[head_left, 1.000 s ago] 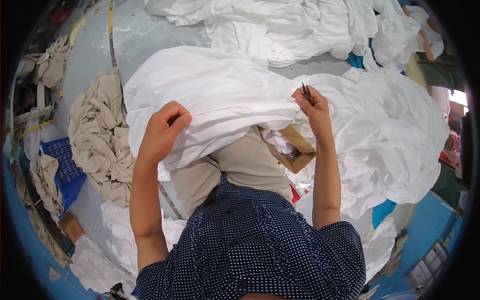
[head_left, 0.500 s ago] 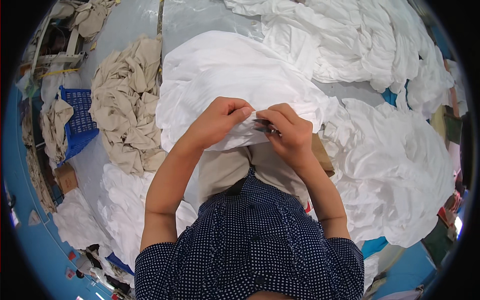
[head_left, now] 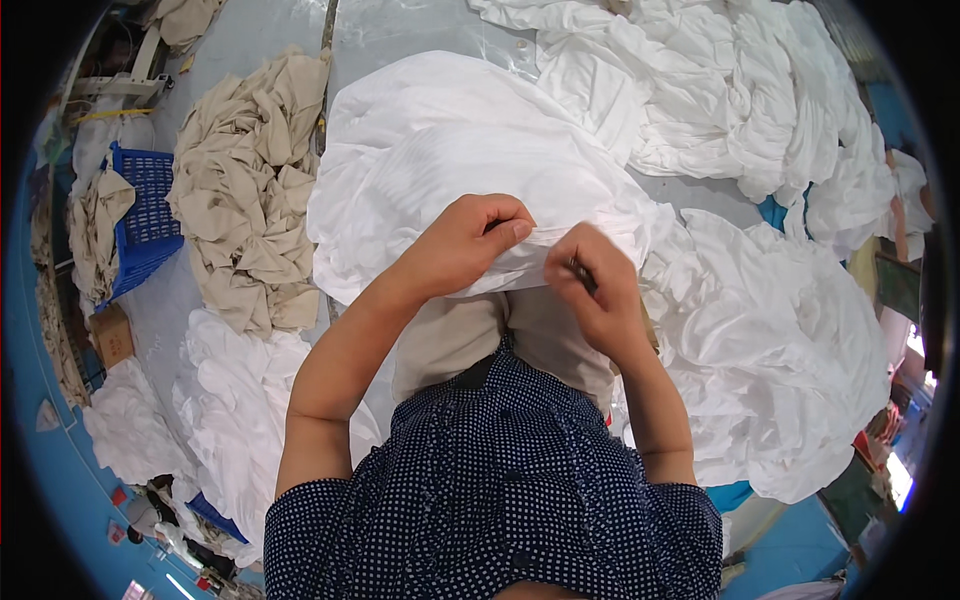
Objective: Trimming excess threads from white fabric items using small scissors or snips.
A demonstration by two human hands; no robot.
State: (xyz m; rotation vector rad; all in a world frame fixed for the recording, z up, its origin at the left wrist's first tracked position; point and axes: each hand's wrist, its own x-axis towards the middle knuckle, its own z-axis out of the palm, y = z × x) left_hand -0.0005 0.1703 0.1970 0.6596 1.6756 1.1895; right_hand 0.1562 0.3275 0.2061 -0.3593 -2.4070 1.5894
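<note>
A large piece of white cloth (head_left: 430,130) lies bunched over my lap and the grey surface in front of me. My left hand (head_left: 470,240) is closed at the near part of this cloth, thumb and fingers pinching its edge. Just to the right, apart from the left one, my right hand (head_left: 595,285) is curled and slightly blurred. Tucked in its palm is a small dark metal tool, thread snips (head_left: 582,275), mostly hidden by the fingers.
A beige cloth heap (head_left: 245,190) lies at left, beside a blue plastic basket (head_left: 150,210). More white cloth (head_left: 720,90) covers the far right, and another white pile (head_left: 770,350) sits by my right arm. White cloth (head_left: 240,410) also lies at near left.
My right hand has drawn away from the left one, rightward and slightly nearer me, with the snips turned into the palm. The left hand has shifted slightly right, still at the cloth.
</note>
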